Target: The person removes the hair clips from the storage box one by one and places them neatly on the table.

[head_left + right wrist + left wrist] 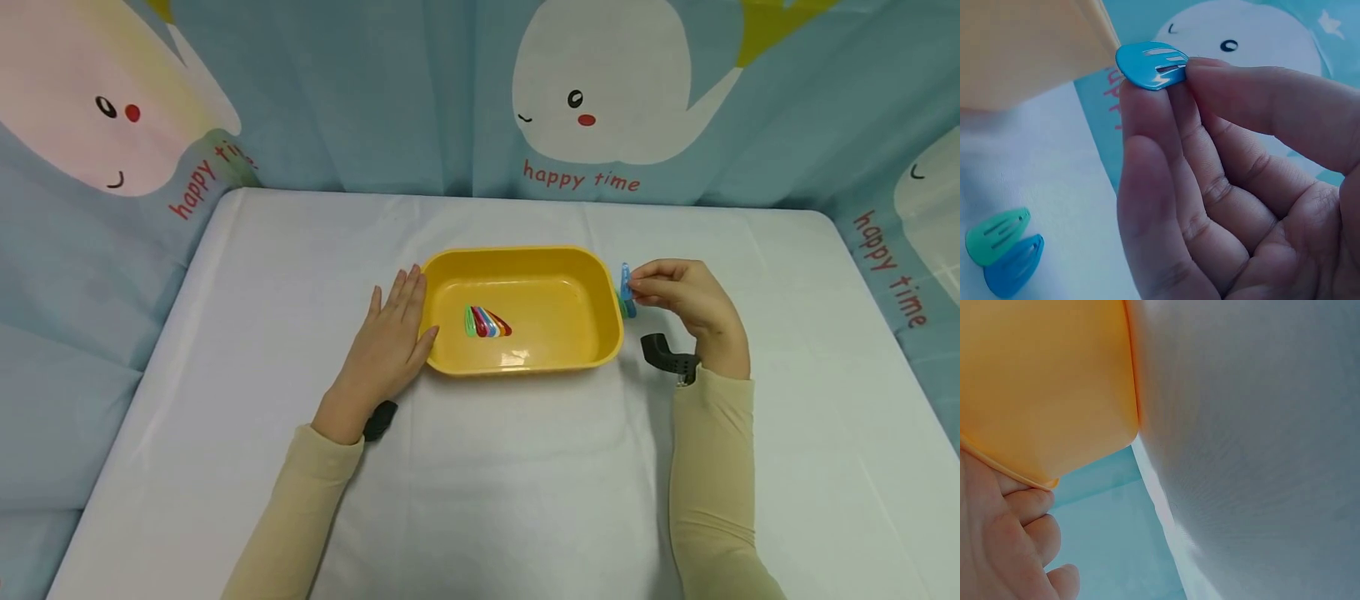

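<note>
Yellow tray [558, 312], multicoloured clips [486, 322] inside, left grip [386, 340] spread, right grip [693, 302] pinching blue clip [1141, 65]

the tray [558, 312] sits on the table [525, 475], a row of clips [487, 322] in its left half, two clips [1005, 256] to its right.

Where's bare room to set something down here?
White cloth is bare between the sleeves and left of the left hand. It's crowded just right of the yellow tray: the right hand pinches a blue clip near two more clips.
</note>
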Tool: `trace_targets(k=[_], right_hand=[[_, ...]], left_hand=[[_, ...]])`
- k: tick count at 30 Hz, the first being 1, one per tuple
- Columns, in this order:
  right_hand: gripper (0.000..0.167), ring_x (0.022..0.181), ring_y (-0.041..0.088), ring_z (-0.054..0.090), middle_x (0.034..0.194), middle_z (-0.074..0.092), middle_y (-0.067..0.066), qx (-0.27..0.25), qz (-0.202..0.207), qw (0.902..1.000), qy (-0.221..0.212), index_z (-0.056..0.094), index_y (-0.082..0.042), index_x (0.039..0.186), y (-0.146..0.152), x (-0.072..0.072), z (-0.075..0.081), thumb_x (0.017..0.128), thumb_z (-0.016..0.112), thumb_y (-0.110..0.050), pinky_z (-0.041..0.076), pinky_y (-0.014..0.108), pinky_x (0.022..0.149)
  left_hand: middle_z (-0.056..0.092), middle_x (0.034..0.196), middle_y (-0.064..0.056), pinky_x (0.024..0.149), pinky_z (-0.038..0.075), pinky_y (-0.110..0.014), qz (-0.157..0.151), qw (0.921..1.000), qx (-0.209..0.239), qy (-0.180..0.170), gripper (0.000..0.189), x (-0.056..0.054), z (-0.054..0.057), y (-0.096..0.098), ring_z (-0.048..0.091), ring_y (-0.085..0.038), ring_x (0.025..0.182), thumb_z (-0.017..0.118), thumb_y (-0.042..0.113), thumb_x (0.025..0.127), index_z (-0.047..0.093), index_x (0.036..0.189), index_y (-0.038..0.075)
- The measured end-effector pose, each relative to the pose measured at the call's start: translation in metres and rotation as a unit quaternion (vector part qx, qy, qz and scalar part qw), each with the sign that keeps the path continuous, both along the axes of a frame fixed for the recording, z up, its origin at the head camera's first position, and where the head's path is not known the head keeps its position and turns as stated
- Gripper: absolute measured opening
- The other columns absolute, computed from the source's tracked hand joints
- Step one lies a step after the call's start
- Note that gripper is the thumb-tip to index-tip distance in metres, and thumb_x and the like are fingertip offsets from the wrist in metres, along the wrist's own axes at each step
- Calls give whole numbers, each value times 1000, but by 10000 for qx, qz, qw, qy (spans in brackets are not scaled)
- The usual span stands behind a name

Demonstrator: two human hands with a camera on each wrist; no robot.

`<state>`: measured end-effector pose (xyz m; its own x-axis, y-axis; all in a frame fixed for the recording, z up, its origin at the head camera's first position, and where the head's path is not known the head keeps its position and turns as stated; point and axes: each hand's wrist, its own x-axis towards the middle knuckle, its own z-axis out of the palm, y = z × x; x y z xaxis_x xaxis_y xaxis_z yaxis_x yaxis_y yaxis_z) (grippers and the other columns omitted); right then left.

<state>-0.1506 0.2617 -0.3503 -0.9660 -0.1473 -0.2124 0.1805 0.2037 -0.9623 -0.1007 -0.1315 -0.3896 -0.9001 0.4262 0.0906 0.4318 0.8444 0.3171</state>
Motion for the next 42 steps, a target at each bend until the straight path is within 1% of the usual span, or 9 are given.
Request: trace_targets(k=[6,11,13,15,22,31,38,42], right_hand=[[12,71,15,65,78,68,1,-199,-149,9996,-146,72,-7,82,6,0,-1,87,64,-1,54,21,68],[16,70,12,65,77,68,0,-247,-360,9987,-261,73,-10,78,10,1,-3,87,64,0,54,20,68],[18,70,12,65,76,68,-1,-171,-431,9986,-264,73,-12,76,11,1,-4,87,64,0,54,21,68],[18,69,12,65,76,69,-1,-160,-466,9984,-286,73,-12,76,12,1,-5,87,65,-1,54,21,67],[16,68,12,65,76,69,0,-469,-474,9969,-411,74,-9,77,19,0,-10,86,65,2,54,20,67],[18,67,9,64,74,69,-3,-105,-588,9968,-524,74,-12,75,24,-2,-16,86,66,-1,53,19,65],[21,66,6,63,72,68,-8,451,-643,9959,-439,73,-15,72,25,-4,-23,87,65,-3,53,18,64],[19,65,4,61,71,66,-10,820,-647,9933,-489,73,-16,73,27,-4,-27,87,66,-6,53,17,64]], left_hand=[[2,157,-15,113,-2,-48,7,10000,4,26,66,0,-1,0,-2,-25,144,34,33,102,8,149,-4],[3,157,-14,113,-2,-47,23,10000,-20,20,66,0,-1,0,-2,-24,144,35,33,101,7,149,-4],[3,157,-15,113,-2,-47,22,10000,-24,23,66,0,-1,0,-2,-25,144,35,33,101,7,149,-4],[3,157,-15,113,-2,-48,17,10000,-23,23,66,0,-1,0,-2,-25,144,35,33,101,8,149,-5],[3,157,-15,113,-1,-49,-22,10000,8,12,66,-1,-1,1,-1,-27,144,34,33,101,7,149,-5],[4,157,-16,113,0,-50,-12,10000,10,36,66,-2,-1,0,-1,-27,144,35,33,101,8,149,-5],[4,157,-16,113,1,-50,-19,10000,59,14,66,-1,0,1,0,-27,144,36,32,101,9,149,-5],[3,157,-15,113,0,-49,-1,10000,44,-4,66,-2,0,0,-1,-26,144,35,33,101,9,149,-5]])
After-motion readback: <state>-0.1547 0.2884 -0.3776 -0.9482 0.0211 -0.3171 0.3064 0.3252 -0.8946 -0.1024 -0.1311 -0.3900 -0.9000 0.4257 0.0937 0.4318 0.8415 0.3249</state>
